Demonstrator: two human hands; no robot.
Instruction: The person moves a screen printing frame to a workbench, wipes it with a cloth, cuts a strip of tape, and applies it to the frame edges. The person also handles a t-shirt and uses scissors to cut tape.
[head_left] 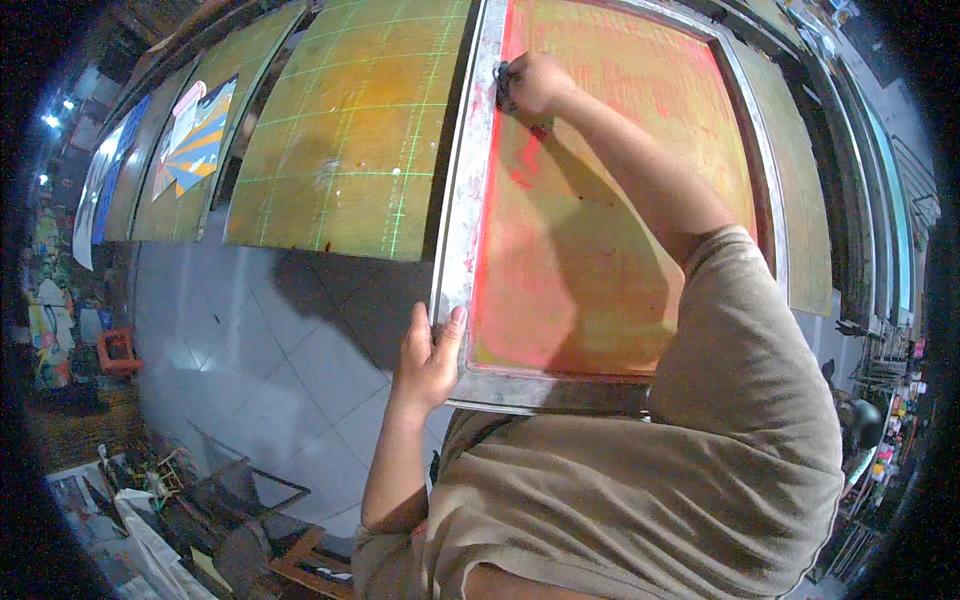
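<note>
A screen-printing frame (462,230) with a metal border and a yellowish mesh stained pink and red (600,230) lies in front of me. My left hand (430,365) grips the frame near its lower left corner, with the thumb up on the border. Stretched across the mesh, my right arm ends in my right hand (540,84), closed at the upper left of the screen. A dark, bunched rag (504,88) shows at its left side, pressed against the inner edge of the border. Red smears (524,160) mark the mesh just below that hand.
Left of the frame is a yellowish board with green grid lines (350,150). Farther left, a colourful printed sheet (197,140) lies on another board. An orange plastic object (120,350) stands beyond the tiled floor (270,340). Several small containers (890,430) line the right.
</note>
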